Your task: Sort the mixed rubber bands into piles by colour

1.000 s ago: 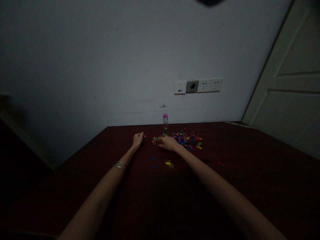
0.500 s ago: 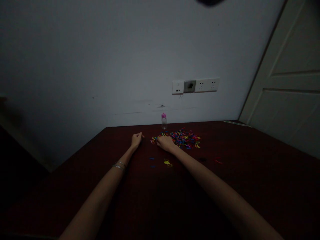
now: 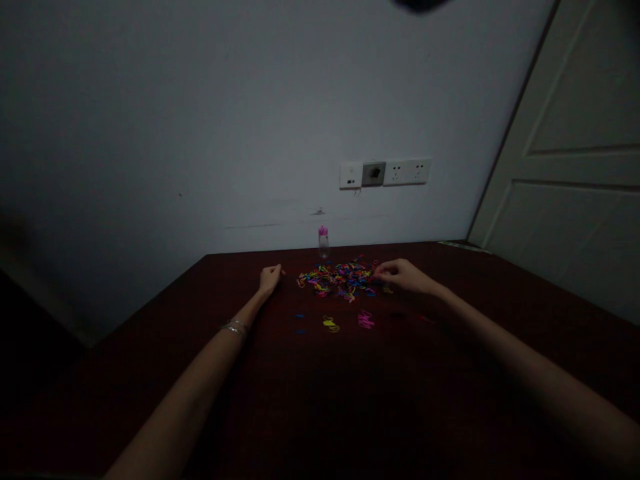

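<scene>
Small, bright loop-shaped pieces, which look like coloured paper clips or rubber bands, lie in a loose heap (image 3: 345, 275) on the dark red table (image 3: 320, 393). My right hand (image 3: 403, 275) is at the heap's right edge. Its thumb and fingers come together there in a pinch, and whatever may be between them is too small and dark to make out. Left of the heap, my left hand (image 3: 271, 279) rests on the table in a loose fist, apart from the pieces. In front of the heap lie blue pieces (image 3: 300, 331), yellow loops (image 3: 330, 324) and a pink bunch (image 3: 365, 319).
A clear bottle with a pink top (image 3: 324, 243) stands behind the heap near the wall. A faint red piece (image 3: 426, 319) lies to the right. Wall sockets (image 3: 407, 171) are above the table, and a pale panelled door (image 3: 565, 180) stands at the right.
My right hand has gone from the heap's left part to its right edge, uncovering more pieces and the pink bunch. My left hand stays closed in place. The view has shifted slightly.
</scene>
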A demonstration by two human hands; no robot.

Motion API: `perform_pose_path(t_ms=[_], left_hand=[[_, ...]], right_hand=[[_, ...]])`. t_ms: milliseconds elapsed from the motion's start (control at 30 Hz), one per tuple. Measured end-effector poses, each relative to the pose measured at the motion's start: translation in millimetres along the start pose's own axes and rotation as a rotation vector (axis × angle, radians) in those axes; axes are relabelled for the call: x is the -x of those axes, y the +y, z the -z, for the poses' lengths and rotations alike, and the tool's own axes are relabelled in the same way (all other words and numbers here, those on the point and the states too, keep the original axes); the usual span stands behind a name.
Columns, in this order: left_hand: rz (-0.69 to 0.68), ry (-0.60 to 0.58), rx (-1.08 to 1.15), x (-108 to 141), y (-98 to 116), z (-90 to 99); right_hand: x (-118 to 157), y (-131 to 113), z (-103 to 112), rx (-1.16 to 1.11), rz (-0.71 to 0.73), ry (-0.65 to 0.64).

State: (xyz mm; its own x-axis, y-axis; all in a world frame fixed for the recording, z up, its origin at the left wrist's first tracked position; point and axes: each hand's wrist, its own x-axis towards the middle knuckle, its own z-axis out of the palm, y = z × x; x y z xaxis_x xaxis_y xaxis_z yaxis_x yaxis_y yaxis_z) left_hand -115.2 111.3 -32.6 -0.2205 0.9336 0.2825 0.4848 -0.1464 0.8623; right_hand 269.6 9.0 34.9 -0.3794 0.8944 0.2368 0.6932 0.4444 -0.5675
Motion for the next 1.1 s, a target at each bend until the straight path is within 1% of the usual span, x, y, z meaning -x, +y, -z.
perform_pose_path(t_ms=[67,167,233,300,433,533,600,667,733,867,967,1033,1100], left_hand=[[-0.002,-0.012,-0.004,-1.3,-1.1,-0.6],[-0.017,-0.024,-0.02,-3.1,-3.6,-0.8],[-0.028,-0.027,-0.028,-4.0,-5.3,-1.0],[-0.032,-0.027,-0.024,-4.7,-6.8,-1.5],[-0.032,-0.024,-0.036,-5.0,-8.0,-2.3],[-0.047,-0.031,-0.081,-3.5,-6.5,-1.6],[-0.056,-0.039,-0.118,-1.9,-4.5,-0.7],[-0.064,-0.05,-0.156,-0.5,-2.5,0.0],[-0.069,-0.062,-0.189,0.5,-1.0,0.4],[-0.02,-0.082,-0.246,0.2,1.2,1.6],[0.031,-0.106,-0.303,-2.0,6.7,2.6],[0.034,-0.097,-0.365,-3.4,15.2,0.6],[0.009,-0.06,-0.437,-3.3,28.8,-6.0]], right_hand=[[20.1,16.5,15.5,-0.048,-0.078,-0.02],[46.8,38.3,34.6,-0.077,-0.147,-0.07],[60.7,48.5,44.1,-0.081,-0.191,-0.12],[70.8,53.6,49.6,-0.079,-0.225,-0.166],[78.9,49.3,47.8,-0.075,-0.26,-0.243],[77.3,41.8,41.8,-0.082,-0.265,-0.283],[74.3,40.0,39.2,-0.096,-0.258,-0.286],[71.1,43.9,37.7,-0.108,-0.247,-0.26],[68.8,54.7,36.0,-0.116,-0.259,-0.191],[70.2,90.7,28.6,-0.158,-0.394,0.016],[74.1,114.4,22.8,-0.196,-0.429,0.145],[75.5,122.9,20.5,-0.212,-0.411,0.177],[75.6,126.0,19.3,-0.215,-0.391,0.178]])
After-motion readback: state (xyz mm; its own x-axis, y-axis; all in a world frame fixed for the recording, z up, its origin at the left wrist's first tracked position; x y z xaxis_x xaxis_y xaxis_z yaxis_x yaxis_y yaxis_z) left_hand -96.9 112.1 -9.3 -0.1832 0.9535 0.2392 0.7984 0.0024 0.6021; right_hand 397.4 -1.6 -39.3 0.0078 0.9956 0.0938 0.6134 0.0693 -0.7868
